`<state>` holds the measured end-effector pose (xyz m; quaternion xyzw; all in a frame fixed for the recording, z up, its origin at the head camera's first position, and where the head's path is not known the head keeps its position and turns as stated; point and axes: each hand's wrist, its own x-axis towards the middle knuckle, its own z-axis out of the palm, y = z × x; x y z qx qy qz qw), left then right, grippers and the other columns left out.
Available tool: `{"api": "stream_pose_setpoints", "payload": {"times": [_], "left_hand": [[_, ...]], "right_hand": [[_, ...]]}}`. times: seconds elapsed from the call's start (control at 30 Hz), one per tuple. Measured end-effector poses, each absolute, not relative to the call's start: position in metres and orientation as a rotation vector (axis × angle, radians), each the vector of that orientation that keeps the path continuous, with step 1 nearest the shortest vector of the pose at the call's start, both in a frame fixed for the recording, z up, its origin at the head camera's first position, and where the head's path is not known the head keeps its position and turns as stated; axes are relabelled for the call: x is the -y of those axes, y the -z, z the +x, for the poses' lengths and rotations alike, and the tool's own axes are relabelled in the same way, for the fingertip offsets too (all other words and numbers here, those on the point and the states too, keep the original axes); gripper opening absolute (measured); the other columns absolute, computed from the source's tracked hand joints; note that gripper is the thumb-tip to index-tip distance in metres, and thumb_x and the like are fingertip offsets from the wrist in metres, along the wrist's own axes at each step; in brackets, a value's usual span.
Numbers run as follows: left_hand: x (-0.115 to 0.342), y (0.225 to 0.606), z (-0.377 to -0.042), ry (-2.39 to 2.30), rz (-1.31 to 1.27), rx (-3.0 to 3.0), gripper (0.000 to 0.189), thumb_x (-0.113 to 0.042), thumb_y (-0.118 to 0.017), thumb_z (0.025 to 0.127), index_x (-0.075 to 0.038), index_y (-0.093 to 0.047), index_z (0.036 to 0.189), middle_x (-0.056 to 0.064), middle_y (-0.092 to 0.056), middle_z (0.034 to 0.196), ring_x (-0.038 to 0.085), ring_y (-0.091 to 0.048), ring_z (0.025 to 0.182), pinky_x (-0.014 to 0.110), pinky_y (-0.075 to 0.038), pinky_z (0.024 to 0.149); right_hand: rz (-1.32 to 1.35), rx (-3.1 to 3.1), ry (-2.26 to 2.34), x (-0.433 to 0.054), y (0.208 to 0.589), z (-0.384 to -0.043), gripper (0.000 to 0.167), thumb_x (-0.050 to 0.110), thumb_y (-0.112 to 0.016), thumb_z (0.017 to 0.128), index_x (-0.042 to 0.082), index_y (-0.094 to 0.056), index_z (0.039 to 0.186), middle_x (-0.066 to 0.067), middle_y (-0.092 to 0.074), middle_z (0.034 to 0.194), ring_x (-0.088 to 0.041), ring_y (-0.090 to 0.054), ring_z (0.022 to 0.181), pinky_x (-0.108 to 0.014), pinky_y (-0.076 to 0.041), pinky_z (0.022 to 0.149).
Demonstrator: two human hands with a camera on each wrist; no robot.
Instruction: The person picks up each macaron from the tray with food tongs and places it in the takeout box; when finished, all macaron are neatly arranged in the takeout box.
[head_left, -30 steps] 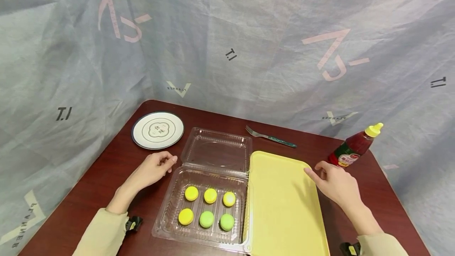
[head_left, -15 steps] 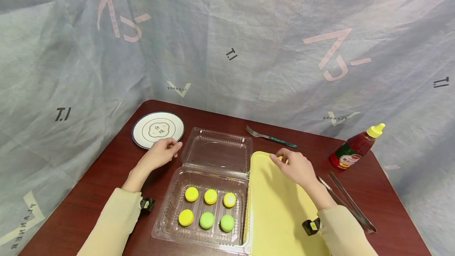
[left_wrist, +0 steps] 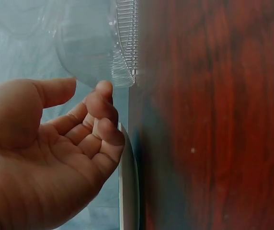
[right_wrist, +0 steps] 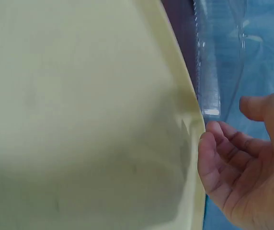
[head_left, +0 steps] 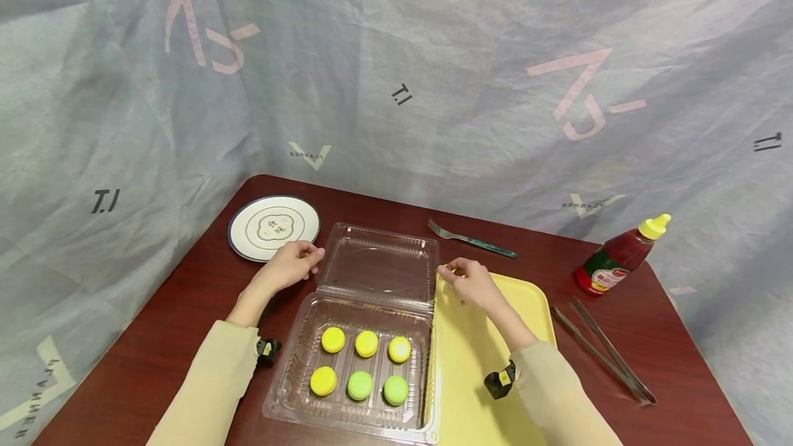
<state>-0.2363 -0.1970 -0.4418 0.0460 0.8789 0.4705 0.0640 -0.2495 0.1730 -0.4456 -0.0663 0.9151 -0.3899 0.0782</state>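
Note:
A clear plastic clamshell box (head_left: 288, 391) lies opened out, its lid (head_left: 378, 263) folded back toward the far side. Several yellow macarons (head_left: 366, 343) and two green macarons (head_left: 360, 385) sit in rows in its base. My left hand (head_left: 288, 267) is beside the lid's left edge, between it and the plate; in the left wrist view thumb and fingers are loosely bent and apart, holding nothing. By the lid's right edge, over the far corner of a yellow tray (head_left: 520, 301), is my right hand (head_left: 473, 284). The right wrist view shows its fingers half curled near the lid's corner (right_wrist: 211, 112), thumb apart.
A white plate (head_left: 275, 226) with a dark rim stands at the far left. Behind the tray lies a fork (head_left: 473, 241) with a green handle. Metal tongs (head_left: 604, 349) and a red sauce bottle (head_left: 616, 260) with a yellow cap are at the right. A grey cloth (head_left: 384, 88) hangs behind the table.
My right hand has moved left across the tray from near the bottle to the lid's right edge, uncovering the tongs. My left hand has shifted slightly forward and right, to the lid's left edge.

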Motion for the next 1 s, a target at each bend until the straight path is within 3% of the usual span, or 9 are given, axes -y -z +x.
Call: {"api": "stream_pose_setpoints", "payload": {"times": [0.2, 0.5, 1.0], "left_hand": [[0.193, 0.445, -0.238, -1.491, 0.139, -2.608, 0.022, -0.01, -0.053, 0.102, 0.009, -0.063, 0.104, 0.008, -0.063, 0.073, 0.014, -0.054, 0.062, 0.026, -0.045, 0.061], [0.192, 0.444, -0.238, -1.501, 0.134, -2.619, 0.019, -0.01, -0.054, 0.101, 0.007, -0.064, 0.101, 0.006, -0.063, 0.073, 0.015, -0.054, 0.063, 0.025, -0.044, 0.06], [0.195, 0.434, -0.236, -1.549, 0.19, -2.778, 0.014, -0.01, -0.061, 0.098, 0.003, -0.067, 0.099, 0.009, -0.06, 0.076, 0.017, -0.051, 0.068, 0.03, -0.042, 0.064]], "right_hand": [[-0.073, -2.503, 1.431, -0.166, 0.45, -0.25, 0.022, 0.018, -0.058, 0.103, -0.003, -0.062, 0.102, -0.015, -0.062, 0.078, -0.02, -0.055, 0.058, -0.031, -0.046, 0.051], [-0.013, -2.427, 1.521, -0.163, 0.448, -0.248, 0.023, 0.016, -0.056, 0.103, -0.006, -0.06, 0.104, -0.015, -0.061, 0.079, -0.019, -0.053, 0.059, -0.03, -0.045, 0.052], [-0.104, -2.497, 1.608, -0.164, 0.431, -0.245, 0.019, 0.014, -0.058, 0.102, -0.004, -0.06, 0.104, -0.007, -0.054, 0.073, -0.012, -0.045, 0.058, -0.028, -0.045, 0.05]]}}
